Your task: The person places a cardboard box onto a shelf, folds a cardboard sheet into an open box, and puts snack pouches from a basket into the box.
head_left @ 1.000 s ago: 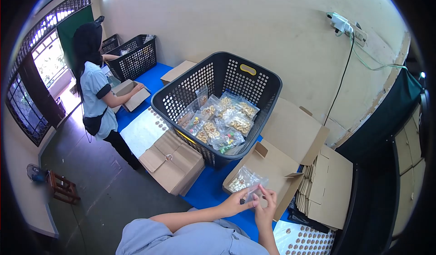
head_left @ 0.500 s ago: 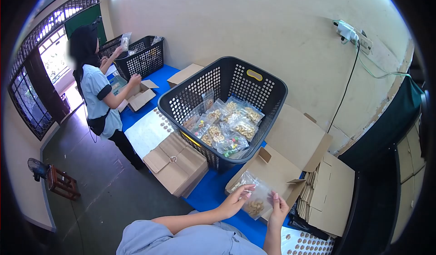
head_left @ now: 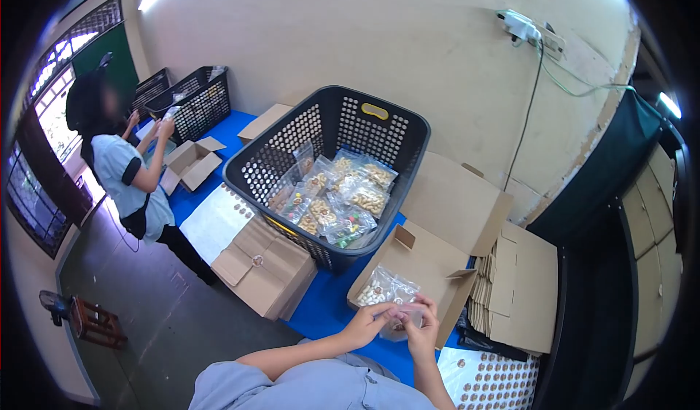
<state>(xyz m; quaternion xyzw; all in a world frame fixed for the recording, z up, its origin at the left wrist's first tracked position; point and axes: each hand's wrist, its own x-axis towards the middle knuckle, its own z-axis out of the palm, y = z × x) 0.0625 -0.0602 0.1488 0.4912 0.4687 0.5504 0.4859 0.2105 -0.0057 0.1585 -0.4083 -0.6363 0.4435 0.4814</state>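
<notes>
Both hands pinch the top edge of a clear plastic bag (head_left: pixel 394 330) above the near edge of an open cardboard box (head_left: pixel 437 260). My left hand (head_left: pixel 370 324) grips it from the left, and my right hand (head_left: pixel 423 331) from the right, their fingertips nearly touching. The bag's contents are mostly hidden. Inside the box, just behind my hands, lies another clear bag with white pieces (head_left: pixel 373 293). A black perforated basket (head_left: pixel 328 103) beyond holds several clear bags of snacks (head_left: pixel 368 198).
Stacked cardboard boxes (head_left: pixel 266 271) stand left of the basket. Flat cardboard (head_left: pixel 529 293) and a sticker sheet (head_left: pixel 485 381) lie to the right. At the far left a co-worker (head_left: pixel 120 169) holds a small bag over an open box (head_left: pixel 195 163), near another black basket (head_left: pixel 200 111).
The held bag was spread between my hands half a second ago; now my hands are close together at its top. The co-worker has brought both hands together around a small bag.
</notes>
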